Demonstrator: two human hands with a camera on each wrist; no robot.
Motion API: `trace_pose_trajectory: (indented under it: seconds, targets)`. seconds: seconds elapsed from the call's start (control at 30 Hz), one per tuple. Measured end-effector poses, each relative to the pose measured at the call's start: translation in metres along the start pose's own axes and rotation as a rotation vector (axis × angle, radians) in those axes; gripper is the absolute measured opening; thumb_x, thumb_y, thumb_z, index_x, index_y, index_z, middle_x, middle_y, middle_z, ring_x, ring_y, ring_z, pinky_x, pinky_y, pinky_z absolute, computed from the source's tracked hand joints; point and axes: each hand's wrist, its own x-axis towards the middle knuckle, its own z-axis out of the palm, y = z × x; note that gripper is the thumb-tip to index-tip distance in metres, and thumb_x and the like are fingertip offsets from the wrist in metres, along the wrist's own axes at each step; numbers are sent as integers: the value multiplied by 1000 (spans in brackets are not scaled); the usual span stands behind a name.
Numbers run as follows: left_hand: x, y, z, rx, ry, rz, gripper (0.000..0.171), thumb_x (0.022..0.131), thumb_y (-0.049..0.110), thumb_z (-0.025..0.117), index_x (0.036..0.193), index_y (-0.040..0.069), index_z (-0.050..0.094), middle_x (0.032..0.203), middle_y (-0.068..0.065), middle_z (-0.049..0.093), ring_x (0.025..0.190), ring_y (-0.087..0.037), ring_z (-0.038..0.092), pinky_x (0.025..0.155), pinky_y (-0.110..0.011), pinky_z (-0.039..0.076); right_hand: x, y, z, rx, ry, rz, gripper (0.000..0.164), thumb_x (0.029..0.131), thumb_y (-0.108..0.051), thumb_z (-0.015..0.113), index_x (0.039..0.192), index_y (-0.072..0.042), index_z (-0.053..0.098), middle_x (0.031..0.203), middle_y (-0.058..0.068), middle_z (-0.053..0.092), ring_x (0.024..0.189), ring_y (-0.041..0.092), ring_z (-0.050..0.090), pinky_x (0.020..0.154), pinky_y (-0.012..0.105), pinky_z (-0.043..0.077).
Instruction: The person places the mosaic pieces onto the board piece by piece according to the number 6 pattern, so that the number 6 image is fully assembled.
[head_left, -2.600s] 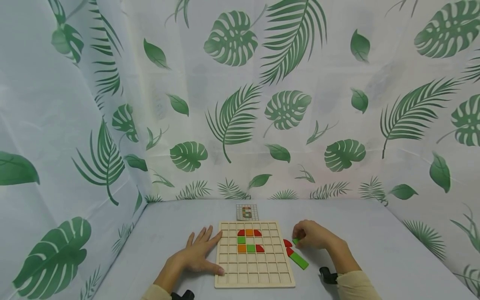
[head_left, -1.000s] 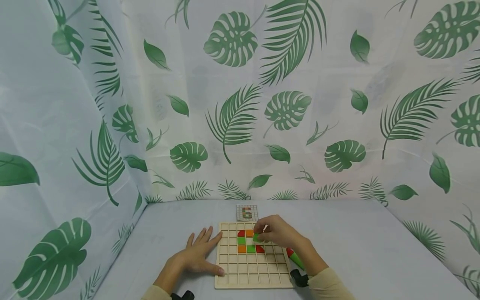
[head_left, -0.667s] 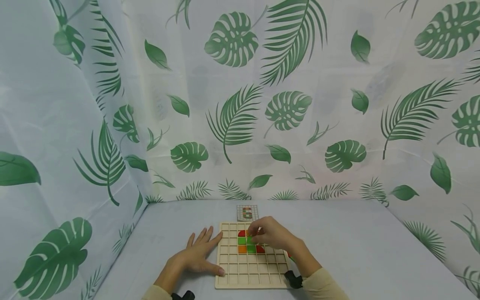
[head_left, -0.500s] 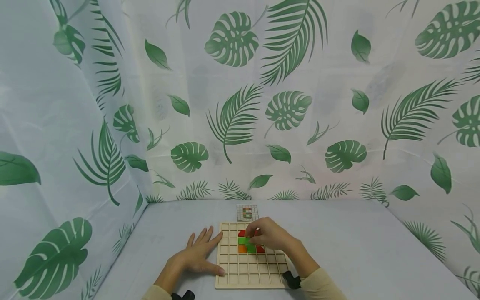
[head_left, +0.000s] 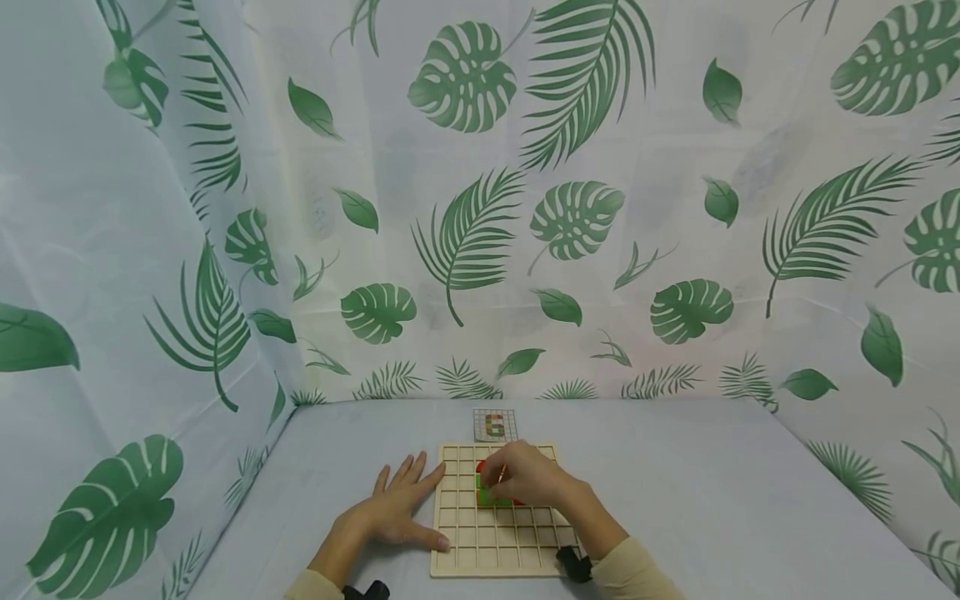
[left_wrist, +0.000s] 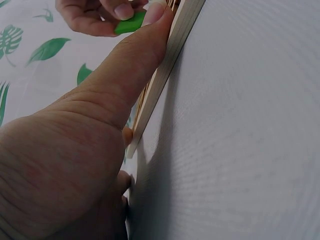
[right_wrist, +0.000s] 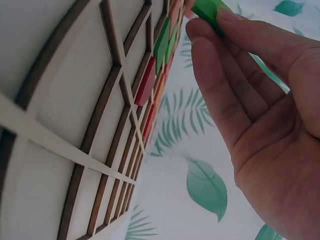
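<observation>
Right grip [head_left: 525, 475] over gridded board [head_left: 506, 557], left grip [head_left: 392, 507] at edge

Head view: flat red/green tiles [head_left: 483, 498] partly hidden by bare R hand [head_left: 527, 475]; details of white printed card [head_left: 495, 425] can't be read, too small. R-wrist view: green block [right_wrist: 208, 11], pale wooden grid board [right_wrist: 65, 85] cut off.

The bare left hand [head_left: 393, 508] is lying palm down, its fingers spreading wide. The bare right hand [head_left: 527, 475] is bending its fingers and pinching with its thumb.

White backdrop [head_left: 390, 167] (green leaf print [head_left: 461, 77]), pale tabletop [head_left: 675, 475]
</observation>
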Motion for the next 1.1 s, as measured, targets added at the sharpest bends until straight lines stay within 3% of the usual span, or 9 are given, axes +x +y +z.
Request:
trace_pose_trajectory:
  seconds: [0.23,0.43,1.1]
  targets:
    - [-2,3,-2,3,-3,-15,121,72,77,79,167,22,26,174,-21,9,162,-44,3,123,-74,-3,2,-2,4,-17,-28,-26,10,84,1,83,86,-8,81,79,-5,75,70,0,65,62,18,55]
    - [-1,2,-2,2,-8,-25,122,72,79,78,167,23,26,175,-20,8,162,-43,2,123,-74,-4,3,-6,6,-48,-46,-10,12,82,0,85,84,-11,81,76,-9,73,68,-1,61,64,18,54]
    - [1,1,0,1,-12,-27,122,71,80,77,167,24,27,175,-20,8,162,-43,2,123,-74,-4,-1,-9,12,-35,-115,43,14,81,0,86,89,-10,80,83,-3,76,71,-1,63,69,18,55]
